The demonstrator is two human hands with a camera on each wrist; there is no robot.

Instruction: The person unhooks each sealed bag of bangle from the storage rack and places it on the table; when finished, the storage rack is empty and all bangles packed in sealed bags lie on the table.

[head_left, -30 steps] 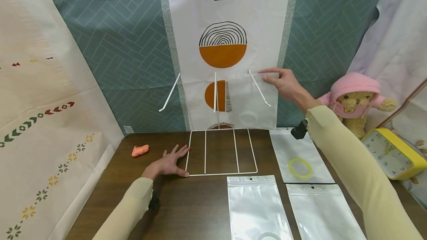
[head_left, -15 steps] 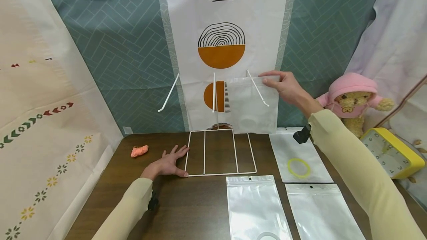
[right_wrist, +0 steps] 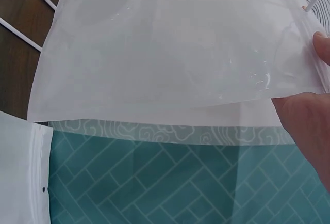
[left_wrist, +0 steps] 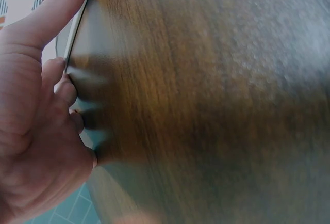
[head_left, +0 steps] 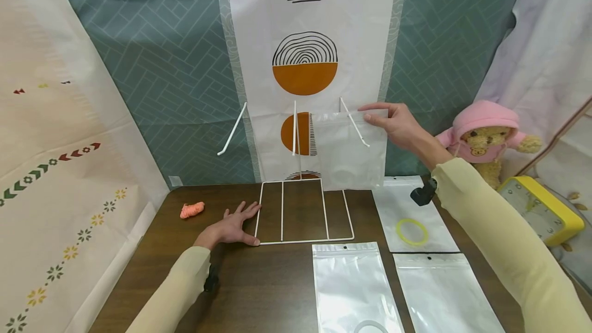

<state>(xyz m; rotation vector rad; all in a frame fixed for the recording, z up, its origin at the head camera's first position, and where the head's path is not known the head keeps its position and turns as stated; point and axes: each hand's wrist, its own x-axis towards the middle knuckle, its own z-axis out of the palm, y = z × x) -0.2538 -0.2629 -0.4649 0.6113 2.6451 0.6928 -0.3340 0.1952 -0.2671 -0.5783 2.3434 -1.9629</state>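
Note:
In the head view my right hand [head_left: 399,125] pinches the top right corner of a translucent zip bag [head_left: 353,163]. The bag hangs upright by the right prong of a white wire rack [head_left: 305,242]; whether the prong passes through the bag's hole I cannot tell. A faint round shape shows low in the bag; in the right wrist view the bag [right_wrist: 170,48] spreads out flat. My left hand [head_left: 233,227] lies with fingers spread at the rack's left side, thumb on the front left corner. The left wrist view shows that hand [left_wrist: 36,115] close to the tabletop.
Flat silvery zip bags lie at the right: one with a yellow ring [head_left: 411,232], a front bag [head_left: 349,281] with a pale ring, and another bag [head_left: 448,292]. An orange yarn bundle [head_left: 191,209] lies left. A teddy bear [head_left: 485,140] and yellow clock [head_left: 541,209] stand right.
My right hand has lowered the bag a little, so its bottom edge now overlaps the back of the rack's base. The left hand stays in place.

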